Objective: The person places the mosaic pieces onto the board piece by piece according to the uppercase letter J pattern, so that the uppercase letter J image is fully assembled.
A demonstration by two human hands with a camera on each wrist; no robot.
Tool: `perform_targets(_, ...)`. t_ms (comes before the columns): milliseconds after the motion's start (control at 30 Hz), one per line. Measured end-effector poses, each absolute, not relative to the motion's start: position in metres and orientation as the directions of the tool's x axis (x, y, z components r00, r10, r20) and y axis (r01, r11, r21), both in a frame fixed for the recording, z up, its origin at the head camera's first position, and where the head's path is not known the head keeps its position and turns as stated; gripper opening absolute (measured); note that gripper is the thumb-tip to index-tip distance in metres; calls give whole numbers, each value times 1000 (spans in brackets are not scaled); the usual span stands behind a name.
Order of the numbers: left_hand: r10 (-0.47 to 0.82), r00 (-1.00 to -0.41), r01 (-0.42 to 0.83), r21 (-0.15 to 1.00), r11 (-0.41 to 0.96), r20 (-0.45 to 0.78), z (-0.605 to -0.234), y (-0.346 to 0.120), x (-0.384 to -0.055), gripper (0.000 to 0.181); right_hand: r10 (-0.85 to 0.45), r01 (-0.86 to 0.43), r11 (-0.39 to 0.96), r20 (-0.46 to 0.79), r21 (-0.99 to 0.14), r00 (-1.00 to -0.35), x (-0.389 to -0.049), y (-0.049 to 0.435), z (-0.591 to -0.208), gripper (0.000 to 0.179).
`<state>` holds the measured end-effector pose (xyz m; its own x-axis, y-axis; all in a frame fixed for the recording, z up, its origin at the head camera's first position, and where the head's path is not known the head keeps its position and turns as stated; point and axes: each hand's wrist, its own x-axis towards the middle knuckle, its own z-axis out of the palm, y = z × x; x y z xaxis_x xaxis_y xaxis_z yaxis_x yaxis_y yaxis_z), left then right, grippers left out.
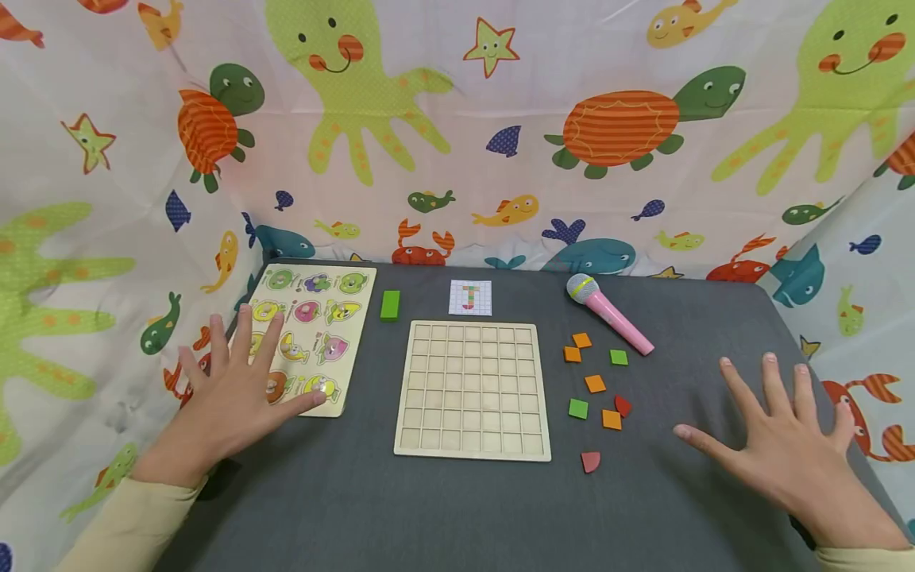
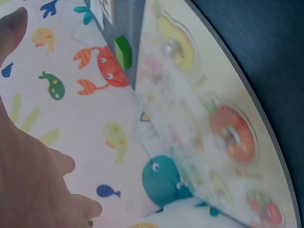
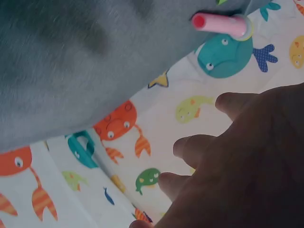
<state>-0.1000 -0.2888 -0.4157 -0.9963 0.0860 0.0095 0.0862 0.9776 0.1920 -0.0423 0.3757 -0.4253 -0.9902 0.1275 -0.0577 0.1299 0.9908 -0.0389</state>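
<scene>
My left hand (image 1: 232, 393), fingers spread, is over the fruit puzzle board (image 1: 357, 318) at the table's left and holds nothing. Off to the right, my right hand (image 1: 793, 445) hovers with spread fingers, also holding nothing. Between them lies a wooden grid board (image 1: 472, 389) of square cells. Beside its right edge are scattered small orange square tiles (image 1: 596, 384), green tiles (image 1: 578, 409) and two red quarter-round tiles (image 1: 590, 461). Behind the grid sits a small pattern card (image 1: 470, 298) with a coloured figure. A pink toy microphone (image 1: 618, 322) lies behind the tiles, nearest to my right hand.
A green block (image 1: 389, 306) stands between the puzzle board and the pattern card. The dark grey table (image 1: 457, 516) ends at a white curtain (image 1: 429, 103) printed with sea animals, which hangs at the back and both sides.
</scene>
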Motion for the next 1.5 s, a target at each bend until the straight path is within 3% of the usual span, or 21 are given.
perform_targets(167,116,-993,115,262,958,9,-424,-265,-109,135,80,86,994,-83,-74,-993,-45,364,-431,128)
perform_targets(600,252,-958,118,612,782,-136,-449,-177,-125,132,-82,-71,986,-69,-148,-994,-57,323,-447,125)
perform_targets(767,196,-966,45,633,772,-171,-453,-164,-137,123,-186,-173,964,-49,-200,-981,-64,312,-452,112)
perform_targets(1100,135,-965,-42,640,767,-226,-457,-156,-148,89,-356,-367,882,92,-297,-930,-72,304,-463,48)
perform_targets(1500,164,-967,7,626,780,-193,-466,-154,-149,61,-395,-431,869,183,-242,-900,-72,301,-468,34)
